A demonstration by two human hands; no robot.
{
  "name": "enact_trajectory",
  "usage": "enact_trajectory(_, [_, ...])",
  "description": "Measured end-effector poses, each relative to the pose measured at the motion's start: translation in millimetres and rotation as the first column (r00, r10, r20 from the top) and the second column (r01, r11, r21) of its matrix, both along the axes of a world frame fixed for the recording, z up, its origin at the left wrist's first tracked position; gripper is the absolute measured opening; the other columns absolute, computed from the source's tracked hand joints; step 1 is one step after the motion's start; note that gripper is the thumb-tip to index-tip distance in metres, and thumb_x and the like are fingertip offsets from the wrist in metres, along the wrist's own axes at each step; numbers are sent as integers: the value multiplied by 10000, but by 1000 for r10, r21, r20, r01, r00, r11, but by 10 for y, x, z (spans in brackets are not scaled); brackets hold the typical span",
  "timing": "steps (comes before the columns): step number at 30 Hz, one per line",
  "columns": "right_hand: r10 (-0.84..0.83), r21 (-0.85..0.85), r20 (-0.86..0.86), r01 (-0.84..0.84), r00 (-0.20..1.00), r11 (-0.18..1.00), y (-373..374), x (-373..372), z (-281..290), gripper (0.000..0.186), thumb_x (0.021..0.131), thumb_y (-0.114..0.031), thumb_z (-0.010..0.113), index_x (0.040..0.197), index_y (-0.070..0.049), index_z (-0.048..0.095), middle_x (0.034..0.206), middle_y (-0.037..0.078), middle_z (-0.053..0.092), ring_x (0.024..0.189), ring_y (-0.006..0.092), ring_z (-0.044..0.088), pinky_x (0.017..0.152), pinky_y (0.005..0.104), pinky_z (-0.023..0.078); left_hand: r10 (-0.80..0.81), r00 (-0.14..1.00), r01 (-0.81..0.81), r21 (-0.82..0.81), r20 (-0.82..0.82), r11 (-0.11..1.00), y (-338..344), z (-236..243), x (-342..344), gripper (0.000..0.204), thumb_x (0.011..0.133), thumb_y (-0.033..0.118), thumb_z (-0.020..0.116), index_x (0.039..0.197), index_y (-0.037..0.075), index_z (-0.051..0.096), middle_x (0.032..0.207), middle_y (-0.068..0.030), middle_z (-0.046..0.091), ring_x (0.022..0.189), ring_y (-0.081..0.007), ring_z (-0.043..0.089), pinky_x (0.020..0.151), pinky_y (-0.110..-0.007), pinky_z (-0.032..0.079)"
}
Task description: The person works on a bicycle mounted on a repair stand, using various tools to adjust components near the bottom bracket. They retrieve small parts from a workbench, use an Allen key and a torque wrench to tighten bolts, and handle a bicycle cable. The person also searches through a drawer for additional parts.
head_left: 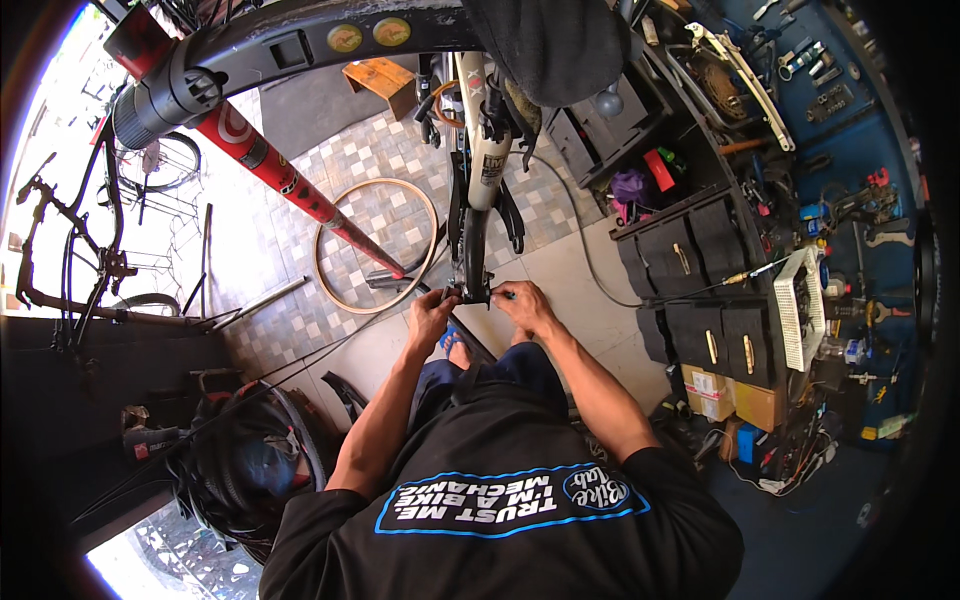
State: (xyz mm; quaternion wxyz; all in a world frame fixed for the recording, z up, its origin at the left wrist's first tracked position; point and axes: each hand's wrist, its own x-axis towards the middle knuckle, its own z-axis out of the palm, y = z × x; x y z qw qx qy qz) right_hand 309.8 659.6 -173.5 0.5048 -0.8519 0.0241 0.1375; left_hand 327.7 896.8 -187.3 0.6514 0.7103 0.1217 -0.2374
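Observation:
A bike with a white and black tube (485,160) hangs from a stand with a red pole (262,160) and a dark upper arm (290,40). At the black lower end (478,250) of that tube, my left hand (431,318) pinches at the left side, on a small part I cannot make out. My right hand (521,308) is at the right side, fingers closed around something small and dark, partly hidden by the fingers. Both hands are low in front of me, just above my feet. A pale wooden hoop-like rim (320,258) lies on the floor behind the red pole.
A black drawer cabinet (665,250) with a white perforated basket (800,305) and a blue tool board (850,120) line the right. Bike frames (75,250) and coiled tires (230,480) are on the left. A wooden stool (385,75) stands behind, and cardboard boxes (758,400) sit low right.

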Motion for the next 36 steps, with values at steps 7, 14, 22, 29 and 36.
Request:
enact_trajectory(7, [-156,230,-159,190,975,955,-32,-159,66,276,960,-237,686,1093,1,724,902,85,718,747,175,658,670,310,528,121,992,-125,-196,-36,973,168,87,-161,431,1030,129,591,1445,39,516,996,-77,765,554,-26,452,477,-217,365])
enact_trajectory(14, [50,760,-631,604,774,241,227,-586,344,279,976,-80,585,1249,-71,637,987,39,620,797,158,588,648,300,483,49,999,-43,-225,23,973,488,131,-405,216,978,135,706,922,99,500,714,23,540,558,-72,489,479,-244,403])
enact_trajectory(22, [92,654,-711,608,697,449,647,-610,466,230,1053,-284,623,1200,-112,659,968,-7,639,818,113,582,640,263,457,-141,984,154,-116,111,981,297,645,-537,307,903,175,807,1122,18,660,812,7,592,753,-94,548,649,-254,468])
enact_trajectory(29, [-77,530,-719,617,691,582,789,-647,472,275,1052,-374,625,1195,-143,670,954,-27,629,794,96,592,630,253,444,-186,968,193,-27,171,981,288,585,-493,362,901,211,808,1177,-4,713,887,-38,652,888,-136,596,824,-311,511])
enact_trajectory(36, [-26,563,-724,611,689,556,676,-603,485,531,1068,-525,513,1331,-73,608,1046,31,668,809,140,652,631,274,487,-152,966,169,-66,208,983,298,434,-481,334,934,194,759,1179,-28,715,988,-94,720,977,-155,645,868,-323,535])
